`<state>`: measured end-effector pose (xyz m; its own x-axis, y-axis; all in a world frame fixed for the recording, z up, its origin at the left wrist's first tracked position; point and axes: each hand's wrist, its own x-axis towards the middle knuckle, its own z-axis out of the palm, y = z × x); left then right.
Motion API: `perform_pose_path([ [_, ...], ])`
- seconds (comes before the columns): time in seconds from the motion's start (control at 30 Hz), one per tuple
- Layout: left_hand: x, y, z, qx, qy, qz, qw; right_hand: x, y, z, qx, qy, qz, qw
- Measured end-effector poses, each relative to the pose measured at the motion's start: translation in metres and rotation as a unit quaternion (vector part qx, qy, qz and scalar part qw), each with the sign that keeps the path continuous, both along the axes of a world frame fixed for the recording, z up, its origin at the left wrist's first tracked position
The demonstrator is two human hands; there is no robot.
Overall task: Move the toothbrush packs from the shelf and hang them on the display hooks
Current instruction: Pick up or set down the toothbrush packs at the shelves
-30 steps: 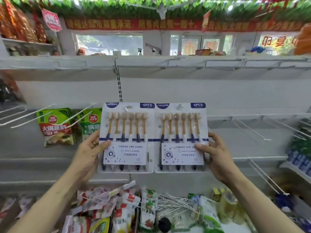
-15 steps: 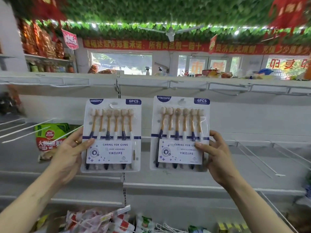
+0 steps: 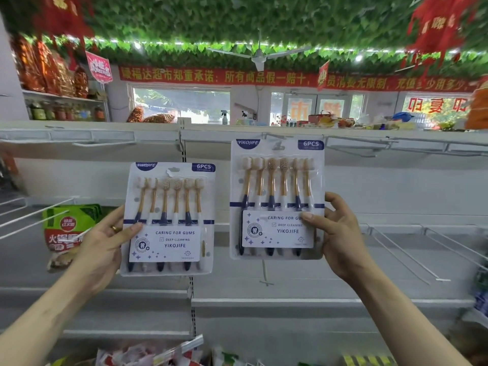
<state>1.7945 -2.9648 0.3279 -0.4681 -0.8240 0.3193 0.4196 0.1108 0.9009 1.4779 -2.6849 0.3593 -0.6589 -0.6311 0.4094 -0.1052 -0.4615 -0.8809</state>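
Note:
I hold two white blister packs of six toothbrushes. My left hand [image 3: 104, 245] grips the left pack [image 3: 169, 220] by its lower left edge, in front of the shelf's back panel. My right hand [image 3: 340, 237] grips the right pack [image 3: 277, 199] by its lower right edge. That pack is raised higher, and its top hang hole is level with a white display hook [image 3: 274, 136] under the upper shelf rail. Whether the hook passes through the hole I cannot tell.
More white wire hooks [image 3: 404, 254] stick out at the right and at the left [image 3: 34, 215]. A green and red food bag [image 3: 66, 233] hangs at the left. Snack packs [image 3: 148, 352] lie on the lowest shelf. The upper shelf rail [image 3: 105, 133] runs across.
Both packs have moved apart and upward. The right pack rose further, up to the hook under the top rail. My view has tilted upward.

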Motion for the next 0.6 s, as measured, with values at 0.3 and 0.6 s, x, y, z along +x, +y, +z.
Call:
perform_pose_path([
  [0.3,0.006,-0.005,0.001,0.022,-0.007,0.009,1.000,-0.019,-0.016,-0.006,0.013,-0.018,-0.016,1.000],
  [0.6,-0.005,-0.005,0.001,0.026,-0.005,0.019,0.999,-0.065,-0.070,0.000,0.043,-0.024,-0.012,0.999],
])
